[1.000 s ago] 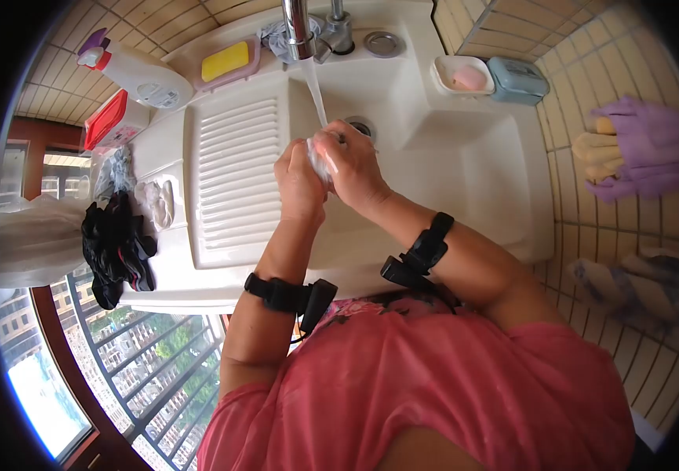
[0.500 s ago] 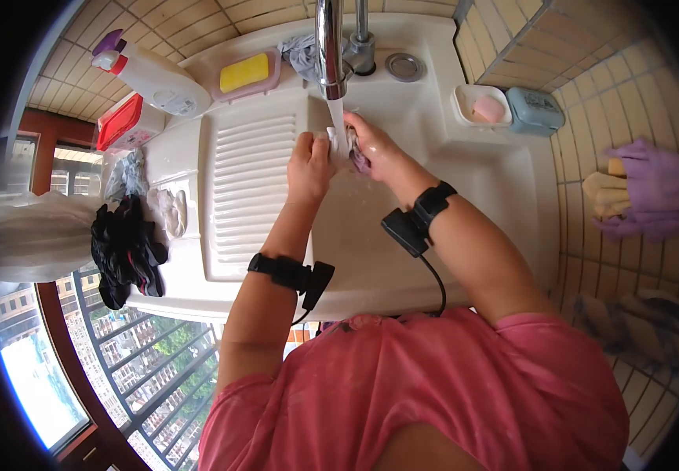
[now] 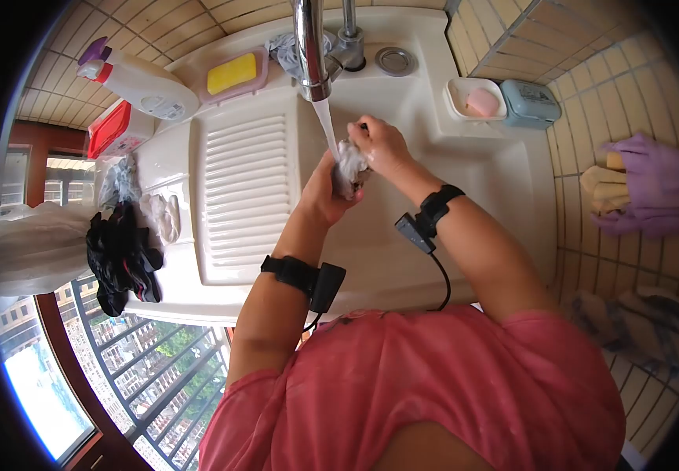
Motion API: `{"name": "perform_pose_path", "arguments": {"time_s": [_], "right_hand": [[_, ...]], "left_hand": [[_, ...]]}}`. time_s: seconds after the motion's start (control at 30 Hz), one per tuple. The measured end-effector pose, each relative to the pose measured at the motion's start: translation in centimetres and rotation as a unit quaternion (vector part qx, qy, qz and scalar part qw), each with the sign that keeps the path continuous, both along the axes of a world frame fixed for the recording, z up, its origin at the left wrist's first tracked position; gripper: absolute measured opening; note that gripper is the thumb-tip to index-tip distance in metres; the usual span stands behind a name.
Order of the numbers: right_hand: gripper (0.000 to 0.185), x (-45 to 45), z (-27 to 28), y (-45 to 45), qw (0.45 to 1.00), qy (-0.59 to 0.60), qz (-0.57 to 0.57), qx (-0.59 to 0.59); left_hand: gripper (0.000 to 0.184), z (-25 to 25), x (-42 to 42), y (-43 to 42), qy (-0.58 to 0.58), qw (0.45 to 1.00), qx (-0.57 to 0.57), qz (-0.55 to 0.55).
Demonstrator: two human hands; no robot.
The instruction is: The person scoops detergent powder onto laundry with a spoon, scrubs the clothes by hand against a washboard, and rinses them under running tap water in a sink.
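Note:
Under the running faucet (image 3: 310,55), a small wet whitish cloth (image 3: 350,169) lies bunched between my hands; its exact kind is not clear. My left hand (image 3: 325,192) cups it from below and from the left, fingers curled around it. At its upper right edge, my right hand (image 3: 380,146) has its fingers closed on the fabric. The water stream (image 3: 325,125) falls along the cloth's left side. Both hands are above the basin of the white sink (image 3: 433,271), just right of the ribbed washboard (image 3: 247,180).
On the left ledge are black garments (image 3: 123,255), a white cloth (image 3: 160,217) and a red-lidded box (image 3: 116,132). Along the back stand a spray bottle (image 3: 147,82) and a yellow soap bar (image 3: 232,74). A pink soap (image 3: 481,102) sits at right; purple gloves (image 3: 653,184) hang on the wall.
The cloth and both hands have come slightly lower, toward me. My left hand has turned to cup the cloth, which is now bunched up; my right hand has shifted to its upper edge.

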State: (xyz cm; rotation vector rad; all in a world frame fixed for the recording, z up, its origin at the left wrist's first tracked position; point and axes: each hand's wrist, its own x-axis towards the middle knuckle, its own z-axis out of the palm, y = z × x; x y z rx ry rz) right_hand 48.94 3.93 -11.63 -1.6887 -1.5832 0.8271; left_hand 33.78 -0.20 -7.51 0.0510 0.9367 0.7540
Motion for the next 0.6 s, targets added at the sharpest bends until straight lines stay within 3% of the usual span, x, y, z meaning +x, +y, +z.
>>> {"name": "perform_pose_path", "arguments": {"time_s": [0.03, 0.07, 0.13, 0.17, 0.23, 0.3, 0.37, 0.4, 0.43, 0.5, 0.53, 0.6], "right_hand": [[0.037, 0.9, 0.1, 0.3, 0.994, 0.066, 0.018, -0.080], [0.037, 1.7, 0.1, 0.3, 0.994, 0.065, 0.020, -0.080], [0.039, 2.4, 2.6, -0.1, 0.943, 0.208, 0.070, -0.250], [0.039, 2.2, 3.5, -0.3, 0.943, 0.206, 0.072, -0.250], [0.038, 1.9, 4.6, -0.6, 0.948, 0.278, 0.057, -0.143], [0.036, 1.9, 2.4, -0.5, 0.944, 0.300, 0.070, -0.121], [0.049, 2.2, 1.1, -0.7, 0.922, 0.278, 0.079, -0.256], [0.063, 2.0, 3.7, -1.8, 0.895, 0.287, 0.082, -0.333], [0.063, 1.6, 3.3, -2.1, 0.895, 0.286, 0.082, -0.331], [0.065, 0.3, 2.2, -2.7, 0.726, 0.529, 0.055, -0.436], [0.058, -0.1, 2.5, -2.9, 0.690, 0.574, 0.066, -0.435], [0.053, -1.1, 1.1, -2.9, 0.718, 0.589, 0.023, -0.371]], "left_hand": [[0.033, -0.9, -0.7, 0.1, 0.042, 0.998, 0.046, -0.034], [0.035, -1.9, -1.5, 0.2, 0.083, 0.990, 0.090, -0.066], [0.036, -3.5, -2.6, 0.7, 0.097, 0.990, 0.088, -0.058], [0.037, -4.2, -3.0, 1.0, 0.112, 0.988, 0.089, -0.052], [0.038, -2.4, -3.0, 0.6, 0.091, 0.992, 0.080, -0.028], [0.040, -1.8, -3.3, 0.4, 0.071, 0.995, 0.073, -0.011], [0.024, -2.0, -3.6, 0.7, 0.102, 0.983, 0.150, -0.025], [0.024, -1.4, -3.4, 0.6, 0.102, 0.983, 0.152, -0.027], [0.023, -0.4, -3.1, 0.3, 0.154, 0.973, 0.171, -0.034], [0.023, 0.1, -2.9, 0.2, 0.206, 0.960, 0.186, -0.043], [0.031, 0.0, -3.0, 0.3, 0.177, 0.960, 0.204, -0.072], [0.038, -0.1, -3.2, 0.3, 0.150, 0.959, 0.220, -0.102]]}}
